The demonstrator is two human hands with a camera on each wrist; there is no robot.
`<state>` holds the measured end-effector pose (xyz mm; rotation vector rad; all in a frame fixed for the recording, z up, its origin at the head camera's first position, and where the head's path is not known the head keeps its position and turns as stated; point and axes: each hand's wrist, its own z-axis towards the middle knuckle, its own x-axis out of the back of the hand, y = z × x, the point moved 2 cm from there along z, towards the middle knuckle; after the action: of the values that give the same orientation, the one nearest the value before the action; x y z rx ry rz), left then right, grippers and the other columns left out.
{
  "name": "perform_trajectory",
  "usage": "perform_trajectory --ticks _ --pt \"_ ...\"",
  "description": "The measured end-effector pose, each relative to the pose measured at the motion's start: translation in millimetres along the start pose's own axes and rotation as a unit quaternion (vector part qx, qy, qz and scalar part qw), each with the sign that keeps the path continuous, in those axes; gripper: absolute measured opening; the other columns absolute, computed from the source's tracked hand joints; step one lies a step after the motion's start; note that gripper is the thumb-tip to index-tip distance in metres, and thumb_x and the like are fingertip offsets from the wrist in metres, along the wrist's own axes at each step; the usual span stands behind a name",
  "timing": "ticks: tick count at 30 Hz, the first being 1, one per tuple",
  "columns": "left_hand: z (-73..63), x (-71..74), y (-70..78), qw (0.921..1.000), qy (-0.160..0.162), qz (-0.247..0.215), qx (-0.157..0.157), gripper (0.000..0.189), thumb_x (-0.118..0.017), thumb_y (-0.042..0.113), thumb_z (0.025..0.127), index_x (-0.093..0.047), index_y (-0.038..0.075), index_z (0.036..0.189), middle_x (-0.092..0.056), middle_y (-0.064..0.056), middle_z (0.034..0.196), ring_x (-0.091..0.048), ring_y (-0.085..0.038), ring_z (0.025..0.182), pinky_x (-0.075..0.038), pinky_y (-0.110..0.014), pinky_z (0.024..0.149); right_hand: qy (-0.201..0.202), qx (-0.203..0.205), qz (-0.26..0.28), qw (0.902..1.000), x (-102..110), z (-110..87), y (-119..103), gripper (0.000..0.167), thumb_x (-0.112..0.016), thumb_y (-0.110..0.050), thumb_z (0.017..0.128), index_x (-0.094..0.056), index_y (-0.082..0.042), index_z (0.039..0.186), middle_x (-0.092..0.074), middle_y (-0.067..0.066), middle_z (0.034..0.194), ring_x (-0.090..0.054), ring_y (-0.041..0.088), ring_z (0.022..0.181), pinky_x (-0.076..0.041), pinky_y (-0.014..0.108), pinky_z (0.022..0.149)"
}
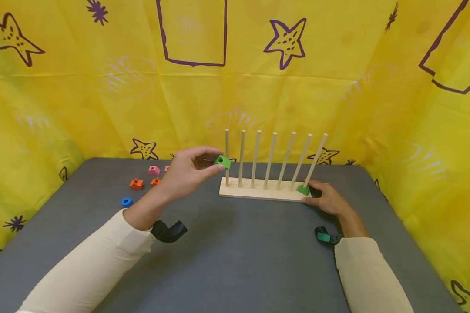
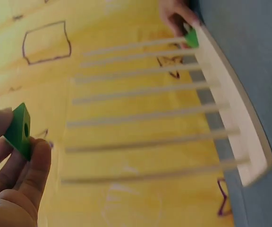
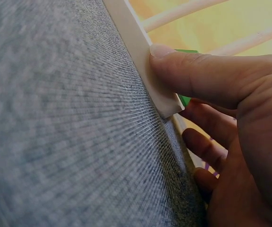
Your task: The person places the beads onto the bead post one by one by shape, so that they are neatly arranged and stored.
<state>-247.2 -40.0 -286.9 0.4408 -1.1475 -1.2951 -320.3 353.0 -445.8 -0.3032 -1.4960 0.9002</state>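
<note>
My left hand (image 1: 186, 171) pinches a small green block (image 1: 222, 162) with a hole through it, between thumb and fingertips. The block is up in the air by the leftmost peg of a wooden peg rack (image 1: 258, 194). In the left wrist view the held block (image 2: 19, 130) is well apart from the peg tips. The rack has a row of several upright pegs on a long pale base. Another green block (image 1: 303, 190) sits at the foot of the rightmost peg. My right hand (image 1: 327, 198) grips the base's right end, its thumb (image 3: 174, 66) on the front side.
Left of the rack, partly behind my left arm, lie orange blocks (image 1: 136, 184), pink blocks (image 1: 154, 170) and a blue ring (image 1: 126, 202) on the grey table (image 1: 250, 261). A yellow patterned cloth (image 1: 243, 95) hangs behind and at both sides.
</note>
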Motion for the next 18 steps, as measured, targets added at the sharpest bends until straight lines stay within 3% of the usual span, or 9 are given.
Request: perform_trajectory --ticks 12,18 --pt "58.2 -59.3 22.4 0.9976 -0.015 -0.066 -0.013 0.029 -0.071 0.006 0.088 -0.065 -0.001 0.116 -0.065 -0.007 0.099 -0.065 -0.019 0.089 -0.054 -0.032 0.076 0.004 0.015 -0.002 0.9999 4 -0.4 1 0.067 -0.077 -0.021 0.085 -0.047 0.005 0.139 -0.046 0.027 0.138 -0.033 0.046 0.131 -0.022 0.063 0.105" --pt "85.5 -95.1 38.4 0.9969 -0.010 -0.077 0.009 0.029 -0.071 0.010 0.089 -0.066 0.004 0.117 -0.064 -0.003 0.103 -0.062 -0.016 0.095 -0.054 -0.029 0.074 0.005 0.030 0.005 0.9995 1 -0.3 0 0.065 -0.076 -0.019 0.085 -0.048 0.005 0.138 -0.049 0.026 0.136 -0.037 0.045 0.129 -0.022 0.063 0.104"
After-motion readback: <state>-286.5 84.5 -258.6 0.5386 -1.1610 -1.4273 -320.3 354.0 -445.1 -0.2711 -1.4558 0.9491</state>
